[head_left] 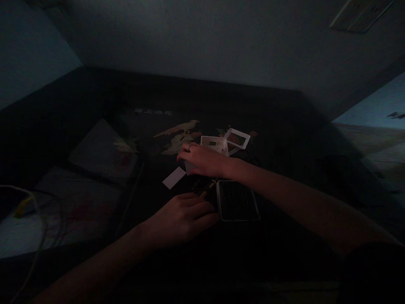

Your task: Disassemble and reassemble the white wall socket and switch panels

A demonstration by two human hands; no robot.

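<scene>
The scene is very dark. My right hand point(202, 160) reaches across a dark tabletop, fingers curled over a small white block-like piece point(189, 168); a ring shows on one finger. My left hand point(183, 215) lies low on the table, fingers closed by a dark tool with a yellowish band point(207, 191); whether it grips the tool I cannot tell. A dark square plate with a white rim point(237, 200) sits just right of my left hand. Behind my right hand lie a white switch plate point(215, 144) and a white frame point(238, 138). A small white card point(173, 177) lies to the left.
The dark tabletop point(284, 139) carries a bird-and-flower picture point(180, 133). Pale flat sheets point(101, 152) lie at the left, with a thin cable point(38, 211) at the far left. A wall rises behind; a wall plate point(360, 14) shows at top right.
</scene>
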